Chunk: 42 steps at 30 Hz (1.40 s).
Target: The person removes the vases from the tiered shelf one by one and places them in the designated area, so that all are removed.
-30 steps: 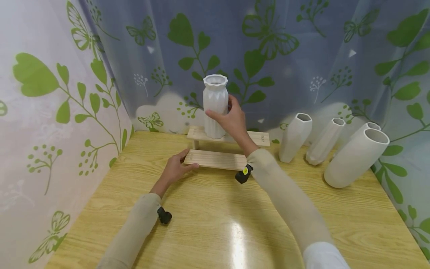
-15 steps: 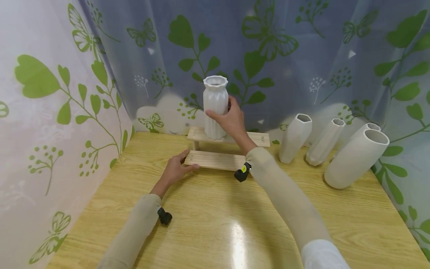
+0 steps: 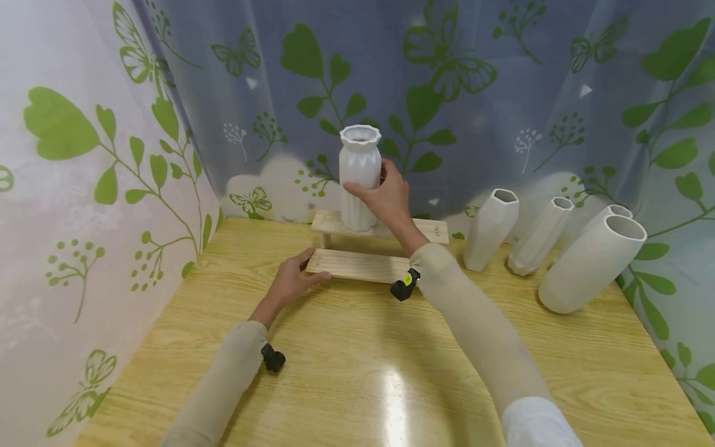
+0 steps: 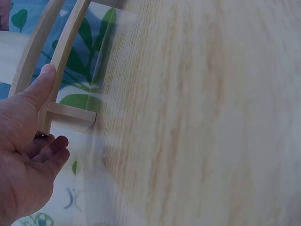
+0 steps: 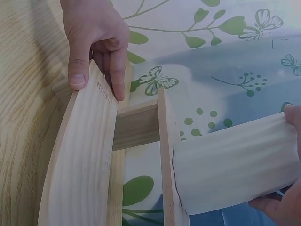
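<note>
A white ruffled-rim vase [image 3: 353, 166] stands upright on the left part of the upper shelf [image 3: 431, 230] of a small two-tier wooden stand. My right hand [image 3: 391, 197] grips its body from the right, thumb across the front; the fingers behind are mostly hidden. In the right wrist view the vase's base [image 5: 225, 165] meets the shelf board. My left hand [image 3: 290, 279] holds the left end of the stand's lower step [image 3: 363, 266]. The left wrist view shows the left hand's thumb [image 4: 41, 87] on the board's top and its fingers curled beneath.
To the right on the wooden table [image 3: 335, 372] stand several more white vases: a faceted one [image 3: 490, 233], a slimmer one [image 3: 539, 239] and a wide smooth one [image 3: 589, 267] partly covering another. Behind the stand hangs a patterned curtain [image 3: 268, 93].
</note>
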Each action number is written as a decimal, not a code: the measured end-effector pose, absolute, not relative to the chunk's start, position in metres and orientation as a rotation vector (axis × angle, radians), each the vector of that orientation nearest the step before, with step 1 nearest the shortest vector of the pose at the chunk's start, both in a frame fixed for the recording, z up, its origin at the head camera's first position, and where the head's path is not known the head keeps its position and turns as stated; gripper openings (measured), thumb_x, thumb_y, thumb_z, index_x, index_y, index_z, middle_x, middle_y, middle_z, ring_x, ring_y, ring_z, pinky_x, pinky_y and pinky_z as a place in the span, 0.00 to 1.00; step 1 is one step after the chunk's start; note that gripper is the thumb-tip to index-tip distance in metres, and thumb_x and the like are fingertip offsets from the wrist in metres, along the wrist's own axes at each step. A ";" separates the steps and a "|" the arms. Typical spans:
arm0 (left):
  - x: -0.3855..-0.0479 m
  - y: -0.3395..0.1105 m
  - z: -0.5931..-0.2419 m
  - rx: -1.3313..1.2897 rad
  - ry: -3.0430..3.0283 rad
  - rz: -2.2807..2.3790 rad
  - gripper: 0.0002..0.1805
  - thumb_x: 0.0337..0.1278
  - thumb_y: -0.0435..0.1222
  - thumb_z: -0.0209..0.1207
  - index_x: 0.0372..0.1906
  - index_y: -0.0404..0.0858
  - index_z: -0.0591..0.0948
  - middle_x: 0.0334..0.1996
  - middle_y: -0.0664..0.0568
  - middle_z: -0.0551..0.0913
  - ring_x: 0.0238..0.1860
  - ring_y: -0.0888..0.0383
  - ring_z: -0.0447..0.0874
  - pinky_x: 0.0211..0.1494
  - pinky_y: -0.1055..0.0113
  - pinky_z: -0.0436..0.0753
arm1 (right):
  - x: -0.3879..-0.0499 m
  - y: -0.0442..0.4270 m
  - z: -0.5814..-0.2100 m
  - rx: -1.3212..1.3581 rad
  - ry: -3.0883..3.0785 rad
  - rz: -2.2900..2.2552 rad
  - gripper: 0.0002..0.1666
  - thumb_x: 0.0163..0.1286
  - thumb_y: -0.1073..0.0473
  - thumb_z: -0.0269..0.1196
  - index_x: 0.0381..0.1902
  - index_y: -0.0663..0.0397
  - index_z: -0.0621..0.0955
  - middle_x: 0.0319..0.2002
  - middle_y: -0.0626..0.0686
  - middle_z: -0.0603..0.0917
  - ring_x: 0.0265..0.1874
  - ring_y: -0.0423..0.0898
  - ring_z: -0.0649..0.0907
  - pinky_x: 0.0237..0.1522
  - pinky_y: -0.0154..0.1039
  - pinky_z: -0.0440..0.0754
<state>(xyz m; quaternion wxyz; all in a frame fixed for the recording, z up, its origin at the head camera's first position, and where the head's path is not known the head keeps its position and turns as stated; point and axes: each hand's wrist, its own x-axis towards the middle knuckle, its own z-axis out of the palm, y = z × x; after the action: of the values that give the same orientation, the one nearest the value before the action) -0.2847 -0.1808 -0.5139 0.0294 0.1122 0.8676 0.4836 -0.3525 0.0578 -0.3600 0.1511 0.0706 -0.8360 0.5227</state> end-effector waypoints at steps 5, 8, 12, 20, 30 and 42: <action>-0.285 -0.178 -0.514 0.354 2.671 1.477 0.52 0.61 0.53 0.69 0.81 0.36 0.58 0.79 0.42 0.58 0.75 0.41 0.64 0.69 0.48 0.75 | -0.348 0.063 -0.358 0.191 -2.398 1.492 0.52 0.56 0.39 0.78 0.72 0.51 0.71 0.61 0.55 0.82 0.58 0.51 0.83 0.56 0.50 0.83; -0.285 -0.178 -0.513 0.358 2.668 1.470 0.52 0.60 0.53 0.69 0.81 0.36 0.57 0.80 0.42 0.58 0.76 0.40 0.63 0.70 0.47 0.75 | -0.344 0.068 -0.355 0.198 -2.393 1.484 0.51 0.56 0.39 0.78 0.72 0.50 0.72 0.61 0.54 0.82 0.57 0.51 0.83 0.56 0.49 0.83; -0.284 -0.178 -0.511 0.357 2.667 1.473 0.52 0.60 0.53 0.70 0.81 0.37 0.57 0.80 0.43 0.57 0.76 0.40 0.63 0.70 0.46 0.74 | -0.338 0.075 -0.350 0.208 -2.386 1.479 0.51 0.55 0.39 0.79 0.71 0.50 0.72 0.61 0.54 0.83 0.57 0.51 0.83 0.56 0.50 0.84; -0.283 -0.180 -0.511 0.347 2.691 1.435 0.52 0.61 0.54 0.69 0.81 0.37 0.57 0.80 0.42 0.58 0.76 0.40 0.63 0.70 0.47 0.75 | -0.324 0.091 -0.345 0.187 -2.387 1.504 0.51 0.54 0.39 0.79 0.71 0.48 0.73 0.61 0.52 0.83 0.57 0.49 0.83 0.55 0.47 0.84; -0.285 -0.180 -0.513 0.356 2.690 1.444 0.52 0.60 0.54 0.69 0.81 0.36 0.58 0.79 0.40 0.58 0.75 0.39 0.64 0.69 0.46 0.76 | -0.314 0.114 -0.344 0.210 -2.340 1.511 0.48 0.53 0.41 0.80 0.69 0.48 0.75 0.59 0.52 0.84 0.55 0.48 0.84 0.54 0.48 0.85; -0.285 -0.181 -0.514 0.372 2.692 1.460 0.53 0.60 0.54 0.70 0.81 0.35 0.57 0.78 0.39 0.60 0.74 0.38 0.66 0.67 0.45 0.77 | -0.295 0.141 -0.335 0.243 -2.300 1.545 0.47 0.52 0.43 0.81 0.68 0.50 0.76 0.57 0.54 0.85 0.53 0.49 0.85 0.53 0.50 0.86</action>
<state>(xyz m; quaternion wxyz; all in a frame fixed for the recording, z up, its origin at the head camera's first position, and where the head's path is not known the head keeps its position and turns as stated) -0.2853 -0.1815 -0.5142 0.0285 0.1205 0.8723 0.4731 -0.2950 0.1415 -0.3348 0.1790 0.0860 -0.8136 0.5465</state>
